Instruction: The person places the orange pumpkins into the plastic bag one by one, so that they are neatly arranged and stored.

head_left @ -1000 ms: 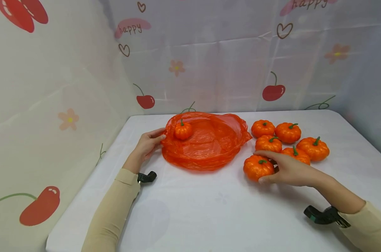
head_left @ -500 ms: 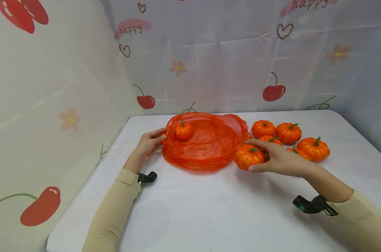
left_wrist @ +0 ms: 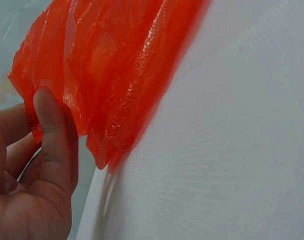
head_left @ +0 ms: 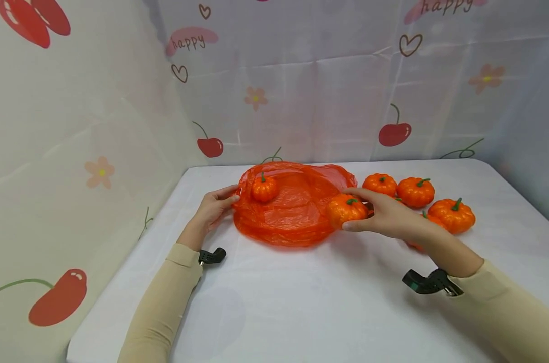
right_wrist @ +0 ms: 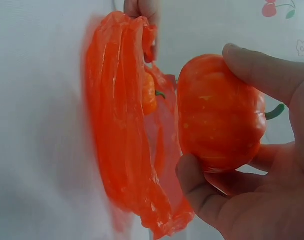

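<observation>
A thin red plastic bag (head_left: 297,222) lies spread with its mouth up on the white table. One small orange pumpkin (head_left: 264,189) with a green stem sits inside at its left. My left hand (head_left: 212,209) pinches the bag's left rim between thumb and fingers; the left wrist view shows the pinched plastic (left_wrist: 57,65) close up. My right hand (head_left: 387,214) grips another pumpkin (head_left: 345,210) by its sides, held off the table over the bag's right edge. In the right wrist view this pumpkin (right_wrist: 219,115) is beside the bag's mouth, thumb on one side and fingers on the other.
Several more orange pumpkins (head_left: 451,216) stand in a group on the right of the table (head_left: 274,307), some partly hidden behind my right hand. A patterned white cloth wall (head_left: 297,111) rises behind the table and on both sides.
My right hand has lifted the pumpkin off the table and carried it left and away from me, from beside the group to the bag's right edge. The left hand stays put.
</observation>
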{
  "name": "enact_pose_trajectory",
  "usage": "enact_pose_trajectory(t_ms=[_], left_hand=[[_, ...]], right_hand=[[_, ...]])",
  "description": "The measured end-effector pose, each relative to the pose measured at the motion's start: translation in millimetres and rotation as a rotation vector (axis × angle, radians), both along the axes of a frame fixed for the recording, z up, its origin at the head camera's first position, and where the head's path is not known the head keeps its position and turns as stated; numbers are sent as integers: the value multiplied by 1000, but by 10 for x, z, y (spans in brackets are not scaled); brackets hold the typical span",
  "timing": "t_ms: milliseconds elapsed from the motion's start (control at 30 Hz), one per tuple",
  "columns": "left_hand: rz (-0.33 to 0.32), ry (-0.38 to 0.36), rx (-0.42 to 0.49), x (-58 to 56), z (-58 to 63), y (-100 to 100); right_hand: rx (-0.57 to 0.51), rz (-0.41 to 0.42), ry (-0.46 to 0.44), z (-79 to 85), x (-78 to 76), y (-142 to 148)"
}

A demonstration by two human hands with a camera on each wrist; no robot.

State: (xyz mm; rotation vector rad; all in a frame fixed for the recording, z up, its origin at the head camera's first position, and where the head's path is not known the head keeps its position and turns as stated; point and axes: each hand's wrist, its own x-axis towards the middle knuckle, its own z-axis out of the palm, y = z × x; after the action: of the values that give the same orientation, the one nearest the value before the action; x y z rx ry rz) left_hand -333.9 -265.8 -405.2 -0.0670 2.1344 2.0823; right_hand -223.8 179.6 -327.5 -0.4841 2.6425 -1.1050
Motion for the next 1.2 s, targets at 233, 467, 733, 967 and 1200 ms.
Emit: enact_pose_trajectory(t_ms=[233, 467, 733, 967, 1200], left_hand=[[9, -16, 14, 21, -11, -6], [12, -31, 12, 30, -14, 2], [-7, -31, -3, 22, -14, 9], [-3, -18, -7, 27, 21, 13], [0, -8, -12, 33, 32, 12]], right_hand=[[-27, -11, -3, -6, -129, -152], [-75, -24, -1, -49, -242, -280], [-142, -54, -77, -40, -424, -474], [-153, -58, -84, 4, -616, -652], [-108, -69, -76, 52, -781, -786]])
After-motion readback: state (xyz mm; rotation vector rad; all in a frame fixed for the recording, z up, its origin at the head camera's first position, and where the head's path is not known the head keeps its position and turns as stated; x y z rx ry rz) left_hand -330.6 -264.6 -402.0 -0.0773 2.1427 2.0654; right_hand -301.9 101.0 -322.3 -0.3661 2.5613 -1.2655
